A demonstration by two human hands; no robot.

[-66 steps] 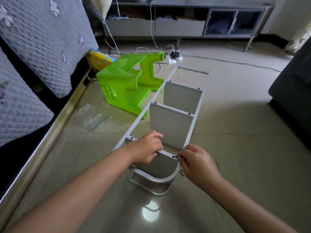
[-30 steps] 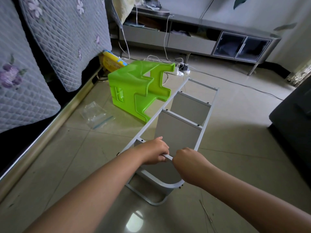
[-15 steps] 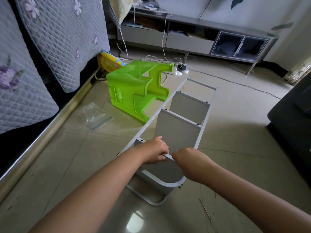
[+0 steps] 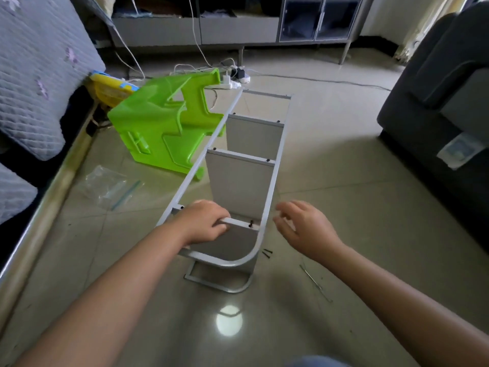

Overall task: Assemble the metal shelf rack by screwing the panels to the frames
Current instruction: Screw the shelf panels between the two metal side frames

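Note:
The grey metal rack lies on its side on the tiled floor, its frame rails running away from me. Three panels stand between the rails. My left hand grips the top edge of the nearest panel. A dark screw sits in that edge near the right rail. My right hand hovers just right of the rail with fingers spread, holding nothing. Two loose black screws lie on the floor by the curved frame end.
A green plastic stool lies tipped against the left rail. A clear plastic bag sits on the floor to the left, beside the bed edge. A thin metal tool lies at the right. A dark sofa stands right; cables and a power strip lie beyond.
My right hand has come off the panel edge and moved right, fingers opening. The screw now shows in the panel edge. My left hand keeps its grip.

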